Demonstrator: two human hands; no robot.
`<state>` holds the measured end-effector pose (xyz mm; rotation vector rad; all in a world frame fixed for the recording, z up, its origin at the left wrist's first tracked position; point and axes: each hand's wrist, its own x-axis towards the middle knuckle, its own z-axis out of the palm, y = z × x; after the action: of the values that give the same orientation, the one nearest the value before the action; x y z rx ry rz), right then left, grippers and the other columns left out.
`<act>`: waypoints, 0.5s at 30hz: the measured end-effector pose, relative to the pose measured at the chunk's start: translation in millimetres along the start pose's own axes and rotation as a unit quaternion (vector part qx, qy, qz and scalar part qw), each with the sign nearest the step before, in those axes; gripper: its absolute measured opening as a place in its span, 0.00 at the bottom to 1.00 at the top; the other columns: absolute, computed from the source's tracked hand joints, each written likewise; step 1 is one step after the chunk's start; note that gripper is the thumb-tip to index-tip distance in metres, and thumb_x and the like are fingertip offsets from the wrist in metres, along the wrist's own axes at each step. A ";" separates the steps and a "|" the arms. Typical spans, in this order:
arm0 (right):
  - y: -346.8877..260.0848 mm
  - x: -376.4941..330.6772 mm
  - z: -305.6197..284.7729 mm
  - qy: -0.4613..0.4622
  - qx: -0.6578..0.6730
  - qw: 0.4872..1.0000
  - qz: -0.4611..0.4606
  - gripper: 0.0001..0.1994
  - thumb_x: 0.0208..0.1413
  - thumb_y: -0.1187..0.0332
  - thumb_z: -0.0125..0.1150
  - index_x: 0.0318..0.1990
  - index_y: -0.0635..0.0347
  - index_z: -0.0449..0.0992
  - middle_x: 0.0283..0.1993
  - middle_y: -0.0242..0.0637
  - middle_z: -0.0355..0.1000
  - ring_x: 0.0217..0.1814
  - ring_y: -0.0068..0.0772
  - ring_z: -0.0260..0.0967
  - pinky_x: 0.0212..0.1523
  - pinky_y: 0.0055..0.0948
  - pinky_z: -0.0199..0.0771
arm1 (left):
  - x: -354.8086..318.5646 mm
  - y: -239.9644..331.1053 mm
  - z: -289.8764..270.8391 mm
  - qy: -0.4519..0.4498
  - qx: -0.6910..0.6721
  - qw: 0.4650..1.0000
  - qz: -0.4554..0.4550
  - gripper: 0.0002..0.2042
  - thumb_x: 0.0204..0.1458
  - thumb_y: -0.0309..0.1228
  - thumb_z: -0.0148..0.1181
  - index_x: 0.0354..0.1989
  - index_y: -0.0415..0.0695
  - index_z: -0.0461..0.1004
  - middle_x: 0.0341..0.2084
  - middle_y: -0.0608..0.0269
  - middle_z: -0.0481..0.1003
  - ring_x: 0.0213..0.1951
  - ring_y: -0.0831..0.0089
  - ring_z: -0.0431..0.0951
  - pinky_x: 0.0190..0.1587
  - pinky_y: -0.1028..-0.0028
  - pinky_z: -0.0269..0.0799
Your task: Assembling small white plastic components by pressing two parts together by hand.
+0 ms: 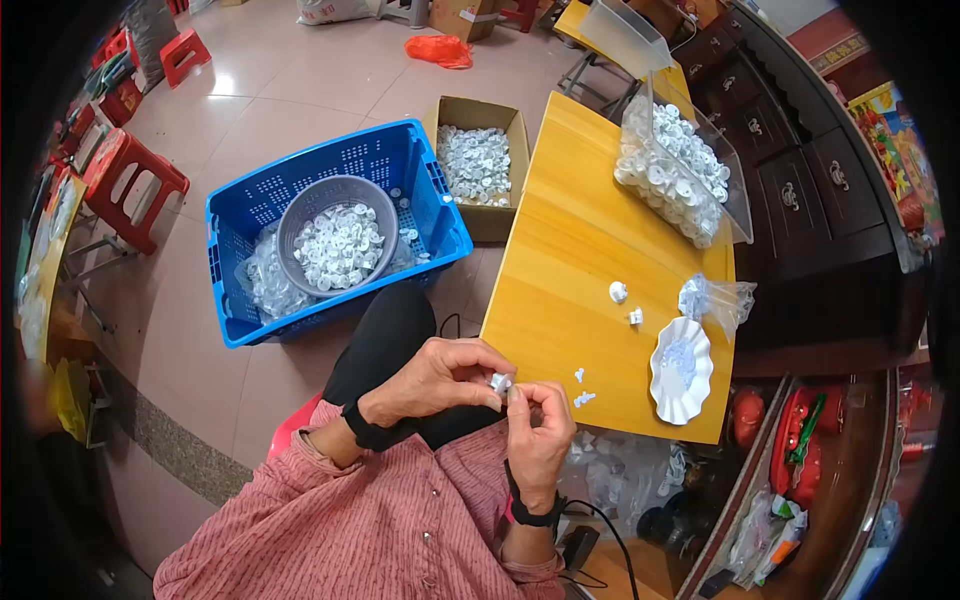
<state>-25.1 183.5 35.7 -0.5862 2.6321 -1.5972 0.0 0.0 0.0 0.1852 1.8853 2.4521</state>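
- Hovering off the desk [560, 260] near edge, both hands met over the lap.
- Left hand [435, 380] and right hand [540, 430] pinched one small white part [500, 381] together.

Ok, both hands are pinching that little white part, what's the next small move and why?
Probably press the small white part together between the fingertips. The left hand and right hand both pinch it over the lap, at the edge of the yellow table, and a few like white pieces lie there already.
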 end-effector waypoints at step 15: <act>44.4 -8.0 -46.6 0.107 -0.163 0.981 0.021 0.03 0.56 0.77 0.63 0.35 0.66 0.76 0.34 0.41 0.71 0.26 0.33 0.70 0.26 0.29 0.71 | -30.5 -54.4 -175.7 0.504 0.072 0.860 -0.022 0.20 0.54 0.28 0.66 0.54 0.31 0.73 0.38 0.58 0.78 0.35 0.77 0.78 0.38 0.77 0.77</act>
<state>-40.6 244.2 18.5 -0.3777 3.0718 -1.2920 6.9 -157.9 -99.1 -1.3836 2.2787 2.5642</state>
